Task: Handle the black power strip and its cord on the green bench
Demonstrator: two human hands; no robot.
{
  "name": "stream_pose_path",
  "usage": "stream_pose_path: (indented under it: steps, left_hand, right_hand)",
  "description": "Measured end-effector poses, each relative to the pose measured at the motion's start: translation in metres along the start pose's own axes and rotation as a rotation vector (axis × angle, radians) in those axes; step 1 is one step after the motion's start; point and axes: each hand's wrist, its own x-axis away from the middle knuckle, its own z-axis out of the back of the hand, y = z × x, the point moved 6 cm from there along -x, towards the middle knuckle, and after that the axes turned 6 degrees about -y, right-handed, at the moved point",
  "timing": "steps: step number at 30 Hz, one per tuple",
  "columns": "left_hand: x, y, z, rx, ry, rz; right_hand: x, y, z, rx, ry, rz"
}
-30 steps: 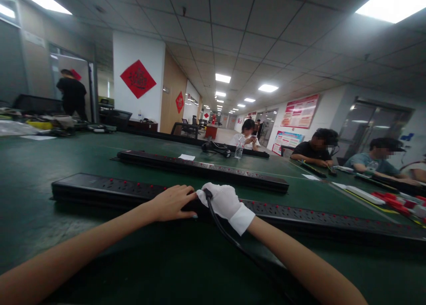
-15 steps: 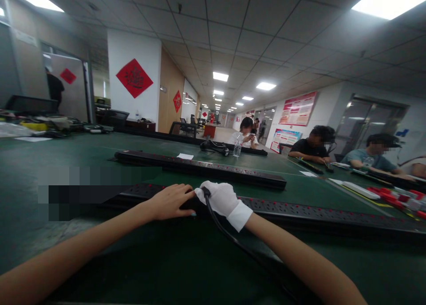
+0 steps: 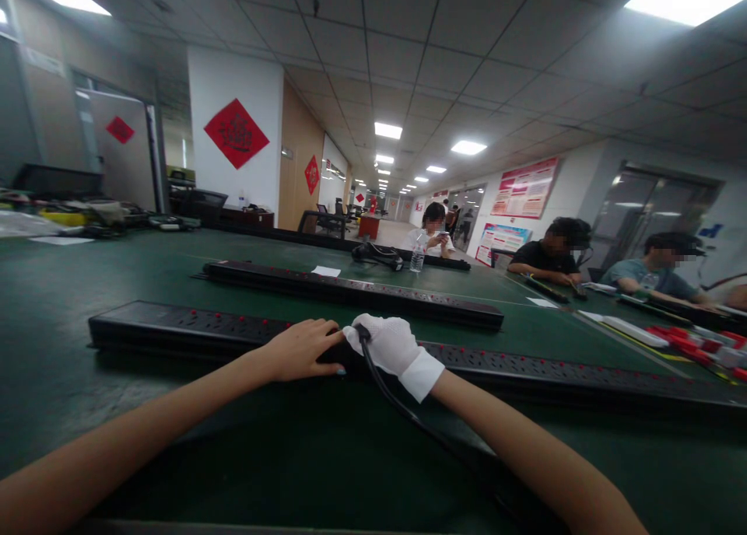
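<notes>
A long black power strip (image 3: 554,373) with rows of sockets and small red parts lies across the table in front of me. My left hand (image 3: 306,348), bare, grips it near the middle, thumb on the near side and fingers over the top. Just to the right is my right hand (image 3: 388,347) in a white glove, closed on a black plug (image 3: 362,333) at the strip's top. From this plug a black cable (image 3: 402,407) runs down toward me and passes beneath my right forearm. The plug's front end is hidden, so I cannot tell whether it sits in a socket.
A second black power strip (image 3: 350,290) lies behind the first on the green table (image 3: 245,457). Farther back are a coiled black cable (image 3: 377,256), a water bottle (image 3: 417,255) and white paper (image 3: 325,271). Red and white parts (image 3: 694,342) lie right; co-workers sit beyond.
Both hands keep nearly the same place on the strip and plug. The person in the doorway at the far left is no longer in view.
</notes>
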Motion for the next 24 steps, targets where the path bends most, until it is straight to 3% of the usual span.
stream_pose_path:
  steps: [24]
  left_hand:
    - [0.0005,-0.0001,-0.0006,-0.013,-0.008,-0.005]
  right_hand:
    - [0.0010,-0.0003,0.0003,-0.014,-0.019,-0.015]
